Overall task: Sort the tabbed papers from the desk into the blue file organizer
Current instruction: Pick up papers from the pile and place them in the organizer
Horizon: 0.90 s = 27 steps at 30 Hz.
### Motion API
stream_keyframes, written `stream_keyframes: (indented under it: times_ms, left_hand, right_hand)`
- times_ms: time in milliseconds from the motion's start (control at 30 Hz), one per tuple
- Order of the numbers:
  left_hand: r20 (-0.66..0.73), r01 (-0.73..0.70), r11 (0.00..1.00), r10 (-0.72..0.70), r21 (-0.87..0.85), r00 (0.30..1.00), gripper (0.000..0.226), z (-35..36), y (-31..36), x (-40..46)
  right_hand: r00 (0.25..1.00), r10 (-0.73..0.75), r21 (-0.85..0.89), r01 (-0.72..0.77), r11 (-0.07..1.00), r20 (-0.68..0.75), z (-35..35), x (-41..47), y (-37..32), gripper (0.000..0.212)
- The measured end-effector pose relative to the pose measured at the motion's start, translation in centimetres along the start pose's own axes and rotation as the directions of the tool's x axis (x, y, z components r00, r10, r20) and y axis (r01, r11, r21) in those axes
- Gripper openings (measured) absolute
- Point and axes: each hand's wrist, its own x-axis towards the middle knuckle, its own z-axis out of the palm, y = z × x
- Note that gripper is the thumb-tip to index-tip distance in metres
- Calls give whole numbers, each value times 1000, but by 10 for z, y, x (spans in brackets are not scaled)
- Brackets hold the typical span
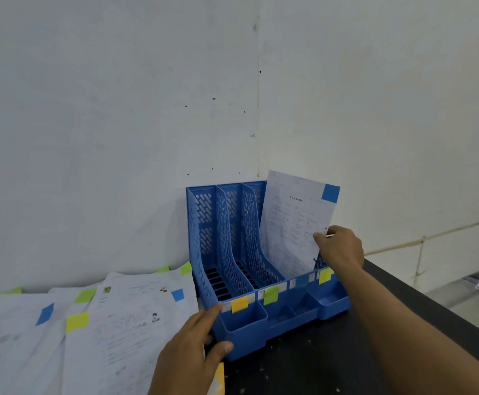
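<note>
black desk (332,363) | white wall (118,109) corner | left hand (192,346) spread on organizer (249,332) | right hand (340,249) pinching paper (292,220)

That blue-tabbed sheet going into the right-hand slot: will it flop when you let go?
Probably only a little. The blue-tabbed sheet stands nearly flat, pinched at one edge by the right hand. Its bottom sits inside the organizer, so the dividers should likely prop it up.

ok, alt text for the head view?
The right hand lowers a white printed sheet with a blue tab into the rightmost slot of a blue perforated plastic file organizer, which the left hand steadies at its front-left corner. More tabbed papers lie spread on the desk to its left.
</note>
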Motion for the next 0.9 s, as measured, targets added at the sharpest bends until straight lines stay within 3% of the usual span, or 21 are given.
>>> stream_keyframes:
  times_ms: [67, 167, 267, 367, 467, 567, 633, 700, 900]
  left_hand:
    - [-18, 24, 1000, -24, -14, 1000, 61, -13, -4, -7]
    - [-85, 77, 997, -75, 19, 994, 36, -37, -22, -21]
    - [-170, 211, 976, -199, 56, 965, 24, -61, -46, -41]
    - [-217, 363, 925, -334, 113, 917, 20, -80, -66, -58]
    - [-267, 445, 887, -401, 126, 876, 24, -91, -83, -72]
    - [-349, 483, 835, -384, 265, 855, 45, -93, -92, -85]
    - [-363, 538, 736, -410, 410, 837, 70, -93, -92, -92]
    - [-342, 567, 679, -452, 466, 824, 86, -94, -93, -97]
    - [-275, 534, 732, -458, 423, 845, 87, -92, -94, -98]
  right_hand:
    - [1000, 8, 35, -8, 999, -5, -2, -5, 0, 47]
    - [995, -20, 129, 32, 991, -97, -5, -23, -6, 67]
    - [973, -123, 171, 157, 973, -198, 6, -57, -18, 64]
    - [946, -263, 220, 302, 928, -187, 31, -106, -36, 50]
    - [898, -437, 330, 428, 841, -49, 62, -163, -54, 28]
    - [783, -559, 349, 461, 816, 274, 95, -217, -63, 7]
    - [688, -544, 256, 484, 837, 481, 119, -241, -56, 19]
    - [630, -528, 110, 578, 809, 570, 139, -254, -45, 37]
    - [603, -418, -155, 675, 721, 680, 143, -264, -30, 64]
